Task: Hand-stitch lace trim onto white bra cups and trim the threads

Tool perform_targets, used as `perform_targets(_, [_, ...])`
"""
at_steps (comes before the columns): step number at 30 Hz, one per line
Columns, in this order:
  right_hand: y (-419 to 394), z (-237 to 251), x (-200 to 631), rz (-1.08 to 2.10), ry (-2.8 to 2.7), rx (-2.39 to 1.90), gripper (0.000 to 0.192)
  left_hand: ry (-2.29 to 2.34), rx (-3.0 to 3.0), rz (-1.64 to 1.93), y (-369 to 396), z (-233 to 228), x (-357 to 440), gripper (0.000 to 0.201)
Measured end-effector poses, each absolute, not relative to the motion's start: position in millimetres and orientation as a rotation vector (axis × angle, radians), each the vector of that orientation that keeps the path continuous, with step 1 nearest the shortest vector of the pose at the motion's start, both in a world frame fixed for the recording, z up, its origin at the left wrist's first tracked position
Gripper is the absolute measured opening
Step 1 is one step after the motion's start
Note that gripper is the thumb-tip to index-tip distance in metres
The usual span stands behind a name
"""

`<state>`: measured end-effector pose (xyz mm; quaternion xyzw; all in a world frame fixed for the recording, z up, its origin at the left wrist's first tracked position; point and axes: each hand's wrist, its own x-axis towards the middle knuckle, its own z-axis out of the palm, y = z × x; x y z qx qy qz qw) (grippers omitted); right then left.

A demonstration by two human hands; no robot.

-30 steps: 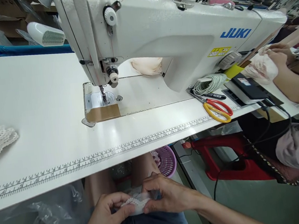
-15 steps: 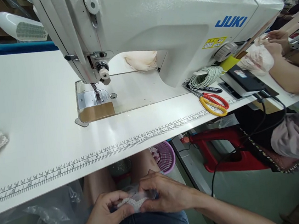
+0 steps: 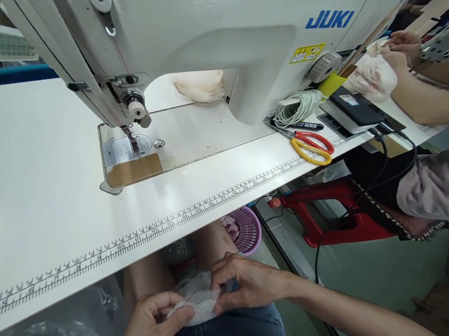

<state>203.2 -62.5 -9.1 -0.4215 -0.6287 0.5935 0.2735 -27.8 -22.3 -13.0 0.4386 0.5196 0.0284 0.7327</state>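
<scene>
Below the table's front edge, over my lap in blue denim, both hands pinch one small piece of white lace trim [image 3: 198, 300]. My left hand [image 3: 155, 325] grips its left end between thumb and fingers. My right hand [image 3: 247, 286] grips the right end, fingers curled over it. A bit of thin white fabric [image 3: 191, 286] shows behind the lace. Above stands a white JUKI sewing machine [image 3: 210, 36], its needle and presser foot [image 3: 130, 138] over the metal plate, well away from both hands.
The white table [image 3: 40, 171] carries a printed ruler along its front edge [image 3: 181, 214]. Red-and-yellow scissors [image 3: 312, 145], a coiled white cord [image 3: 296, 108] and a black box [image 3: 357, 111] lie at right. Another person's arms [image 3: 418, 99] handle pale fabric far right. A purple basket [image 3: 247, 230] and red stool [image 3: 333, 210] stand below.
The view has swung right and down, so the lace pile at the table's left edge has nearly left the frame. My hands stay on the lace, spreading it slightly wider.
</scene>
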Motion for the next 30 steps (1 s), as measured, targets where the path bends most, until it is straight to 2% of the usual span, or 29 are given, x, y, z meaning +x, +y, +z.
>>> perform_targets(11, [-61.7,-10.0,190.1,1.575,-1.693,-1.275,0.025,1.061,1.149,0.073,-22.2,-12.6,-19.4,0.043])
perform_targets(20, [-63.9,-14.0,191.1,1.588,-1.631,-1.303,0.036,1.023,1.163,0.058,-17.9,-9.2,-15.8,0.042])
perform_targets(30, [-64.9,-16.0,196.1,1.65,-1.51,-1.365,0.036,0.988,1.243,0.105,-17.0,-17.0,-27.4,0.034])
